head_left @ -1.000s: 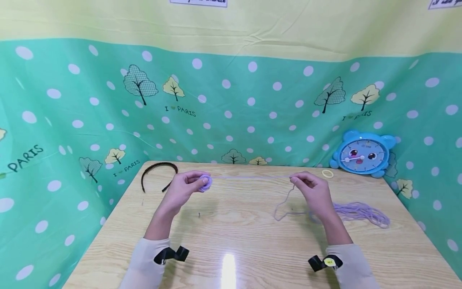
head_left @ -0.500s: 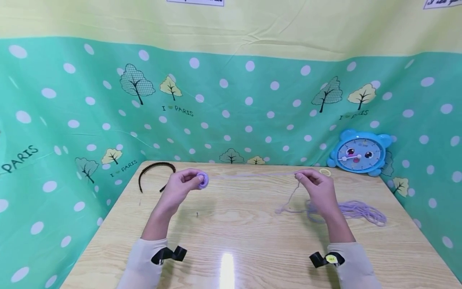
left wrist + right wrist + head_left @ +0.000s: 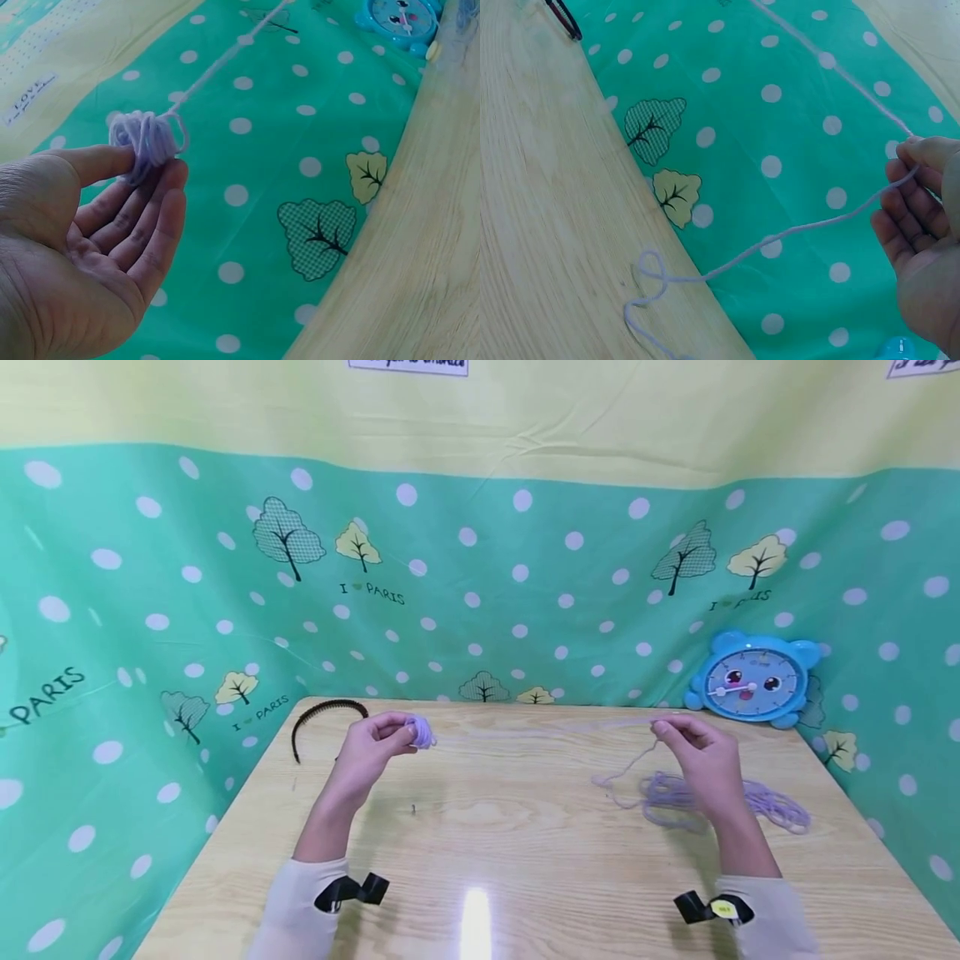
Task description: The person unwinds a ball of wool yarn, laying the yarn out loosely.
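Observation:
Between thumb and fingertips my left hand (image 3: 367,752) pinches a small wound ball of lilac yarn (image 3: 146,142), raised over the table. One strand (image 3: 840,71) runs from the ball across to my right hand (image 3: 697,760), whose thumb and index finger pinch it. Past those fingertips the yarn's slack length (image 3: 802,227) drops down to the table in a loose curl. A loose heap of the same lilac yarn (image 3: 776,806) lies on the table below and beside the right hand, partly behind that wrist.
At the table's back left lies a dark toothed headband (image 3: 326,706). A blue bear-shaped clock (image 3: 756,681) stands at the back right, with a cream ring (image 3: 432,49) by it. A polka-dot cloth (image 3: 521,572) hangs behind the wooden table (image 3: 480,852).
My right hand has moved to the right, drawing the strand out longer between the hands. The left hand has turned the yarn ball while staying nearly in place.

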A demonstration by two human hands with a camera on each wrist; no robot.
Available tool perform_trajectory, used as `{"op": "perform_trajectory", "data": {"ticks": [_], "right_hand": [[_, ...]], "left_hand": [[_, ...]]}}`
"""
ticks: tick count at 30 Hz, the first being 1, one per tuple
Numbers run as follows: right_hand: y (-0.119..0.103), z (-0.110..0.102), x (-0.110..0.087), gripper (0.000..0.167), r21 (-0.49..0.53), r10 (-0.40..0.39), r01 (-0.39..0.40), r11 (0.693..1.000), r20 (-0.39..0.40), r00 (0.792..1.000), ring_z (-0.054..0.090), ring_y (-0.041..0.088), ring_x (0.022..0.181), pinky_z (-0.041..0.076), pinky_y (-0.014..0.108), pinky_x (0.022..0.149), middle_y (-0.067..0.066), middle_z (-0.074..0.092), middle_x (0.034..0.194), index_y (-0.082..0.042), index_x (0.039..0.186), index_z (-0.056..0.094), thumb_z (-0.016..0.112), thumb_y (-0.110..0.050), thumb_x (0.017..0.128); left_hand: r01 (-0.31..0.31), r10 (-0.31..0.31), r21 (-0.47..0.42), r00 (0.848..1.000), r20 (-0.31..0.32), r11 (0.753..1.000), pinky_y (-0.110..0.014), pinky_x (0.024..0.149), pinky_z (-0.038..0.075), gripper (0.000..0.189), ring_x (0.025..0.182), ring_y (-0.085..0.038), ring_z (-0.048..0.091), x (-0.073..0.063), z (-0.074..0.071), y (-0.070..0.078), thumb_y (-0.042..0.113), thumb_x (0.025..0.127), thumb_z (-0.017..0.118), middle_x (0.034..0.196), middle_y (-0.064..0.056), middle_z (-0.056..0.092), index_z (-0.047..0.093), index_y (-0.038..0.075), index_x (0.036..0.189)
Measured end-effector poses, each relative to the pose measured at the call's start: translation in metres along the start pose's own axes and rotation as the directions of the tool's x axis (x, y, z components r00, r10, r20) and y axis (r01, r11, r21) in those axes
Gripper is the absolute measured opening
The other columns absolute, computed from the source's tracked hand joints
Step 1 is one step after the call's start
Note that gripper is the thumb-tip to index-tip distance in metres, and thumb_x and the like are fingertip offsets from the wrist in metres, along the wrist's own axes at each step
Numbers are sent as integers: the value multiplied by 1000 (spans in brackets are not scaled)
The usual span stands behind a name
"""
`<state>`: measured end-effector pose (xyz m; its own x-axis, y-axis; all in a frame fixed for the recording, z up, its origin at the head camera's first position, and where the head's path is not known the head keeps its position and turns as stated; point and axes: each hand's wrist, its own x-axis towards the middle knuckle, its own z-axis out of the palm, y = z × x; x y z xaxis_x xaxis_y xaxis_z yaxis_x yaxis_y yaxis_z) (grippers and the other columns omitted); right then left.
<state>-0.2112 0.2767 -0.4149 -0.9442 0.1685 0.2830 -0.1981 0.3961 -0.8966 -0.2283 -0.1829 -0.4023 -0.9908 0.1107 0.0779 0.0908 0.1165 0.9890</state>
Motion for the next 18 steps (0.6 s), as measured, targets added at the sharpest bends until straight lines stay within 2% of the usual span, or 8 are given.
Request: {"op": "perform_trajectory", "data": {"ticks": [5, 12, 18], "right_hand": [[0, -18, 1, 38, -39, -12, 11, 999, -14, 1000, 63, -5, 101, 51, 4, 85, -26, 69, 103, -5, 124, 70, 64, -36, 103], [-4, -40, 3, 37, -66, 25, -27, 997, -40, 999, 59, -2, 102, 48, 3, 83, -25, 67, 103, -11, 125, 71, 63, -39, 103], [-7, -56, 8, 39, -61, 34, -38, 997, -74, 997, 58, 0, 103, 47, 2, 84, -23, 67, 102, -8, 127, 70, 62, -38, 103]], "left_hand": [[-2, 2, -17, 1000, -3, 1000, -27, 87, 62, 30, 95, -10, 74, 1, 0, 1, 9, 103, 61, 105, -3, 75, 63, -11, 125], [-5, 5, -24, 1000, 0, 1000, -26, 87, 62, 29, 96, -10, 73, 1, -1, 0, 8, 103, 60, 104, -4, 74, 62, -13, 123], [-15, 15, -24, 1000, -5, 1000, -26, 86, 62, 28, 95, -9, 73, 0, -3, 2, 7, 103, 59, 105, -2, 74, 62, -12, 123]]}}
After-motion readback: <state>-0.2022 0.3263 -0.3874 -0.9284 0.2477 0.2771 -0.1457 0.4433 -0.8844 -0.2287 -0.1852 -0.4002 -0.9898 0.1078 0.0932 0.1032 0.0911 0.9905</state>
